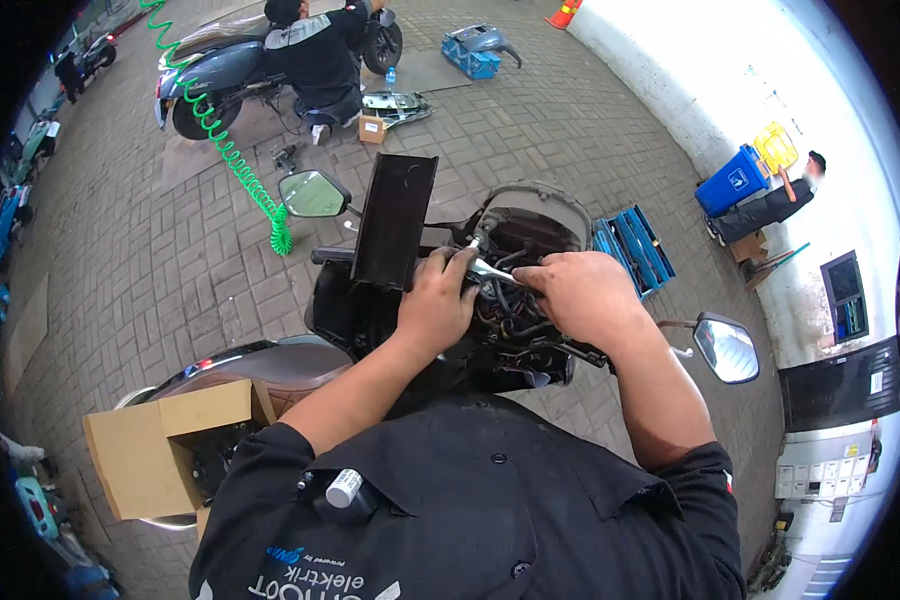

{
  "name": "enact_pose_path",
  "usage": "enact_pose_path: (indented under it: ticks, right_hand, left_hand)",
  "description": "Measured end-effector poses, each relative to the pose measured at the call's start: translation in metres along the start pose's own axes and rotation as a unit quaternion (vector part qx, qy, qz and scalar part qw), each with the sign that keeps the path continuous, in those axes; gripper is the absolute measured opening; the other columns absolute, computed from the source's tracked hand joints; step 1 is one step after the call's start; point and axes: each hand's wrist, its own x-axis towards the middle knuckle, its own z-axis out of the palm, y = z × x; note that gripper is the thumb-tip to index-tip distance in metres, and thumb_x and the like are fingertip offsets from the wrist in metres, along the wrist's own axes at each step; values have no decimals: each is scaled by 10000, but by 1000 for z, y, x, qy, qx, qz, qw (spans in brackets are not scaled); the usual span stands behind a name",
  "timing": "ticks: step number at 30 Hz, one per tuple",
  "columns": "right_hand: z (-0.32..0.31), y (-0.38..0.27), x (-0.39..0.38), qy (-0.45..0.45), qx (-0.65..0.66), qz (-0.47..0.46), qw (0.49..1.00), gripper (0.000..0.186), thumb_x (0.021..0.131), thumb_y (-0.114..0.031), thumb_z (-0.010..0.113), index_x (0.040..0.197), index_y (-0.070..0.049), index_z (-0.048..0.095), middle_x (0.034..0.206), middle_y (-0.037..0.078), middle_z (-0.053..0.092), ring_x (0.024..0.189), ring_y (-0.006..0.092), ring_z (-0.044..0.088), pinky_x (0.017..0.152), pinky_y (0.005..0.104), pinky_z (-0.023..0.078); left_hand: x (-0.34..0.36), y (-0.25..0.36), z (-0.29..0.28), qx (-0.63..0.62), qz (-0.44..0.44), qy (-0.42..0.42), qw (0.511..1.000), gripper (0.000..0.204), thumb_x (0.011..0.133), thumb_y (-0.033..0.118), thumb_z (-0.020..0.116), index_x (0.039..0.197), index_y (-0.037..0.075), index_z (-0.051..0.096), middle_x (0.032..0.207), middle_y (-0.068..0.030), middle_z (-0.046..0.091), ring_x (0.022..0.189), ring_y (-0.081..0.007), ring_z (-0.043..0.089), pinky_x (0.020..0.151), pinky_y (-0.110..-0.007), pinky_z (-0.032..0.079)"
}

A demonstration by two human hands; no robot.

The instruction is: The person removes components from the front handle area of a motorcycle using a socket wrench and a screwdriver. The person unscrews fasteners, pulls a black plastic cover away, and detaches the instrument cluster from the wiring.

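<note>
A silver wrench [492, 270] lies across the opened front of a scooter, over dark cables and wiring [500, 312]. My left hand [436, 302] has its fingers curled on the wrench's left end, beside a metal fitting [477, 241]. My right hand [582, 298] pinches the wrench's other end with thumb and forefinger. An upright black panel [394, 215] stands just left of my hands, and a grey rounded housing [535, 205] is beyond them. The scooter's left mirror [313, 193] and right mirror [725, 347] stick out on either side.
An open cardboard box [135, 455] rests on the seat at lower left. A blue toolbox [634, 250] lies to the right. A green coiled hose [232, 160] hangs left. A co-worker [315, 70] kneels at another scooter; another person [770, 205] is by bins [732, 182].
</note>
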Motion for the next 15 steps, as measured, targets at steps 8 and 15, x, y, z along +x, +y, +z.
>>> enact_pose_path:
  ticks: [8,15]
  right_hand:
    - [4,5,5,20,-4,11,1000,345,810,-176,673,1154,-177,691,938,71,704,937,265,680,777,397,557]
    - [-13,1,6,39,-31,59,997,173,821,-158,634,968,-136,722,908,91,707,927,266,682,882,435,501]
  left_hand:
    - [8,-6,7,-14,33,24,999,468,798,118,717,1237,71,564,1217,-184,562,1158,-397,529,997,-463,419]
    - [10,-13,15,3,62,43,997,511,807,128,715,1272,67,509,1227,-184,530,1155,-386,516,993,-459,415]
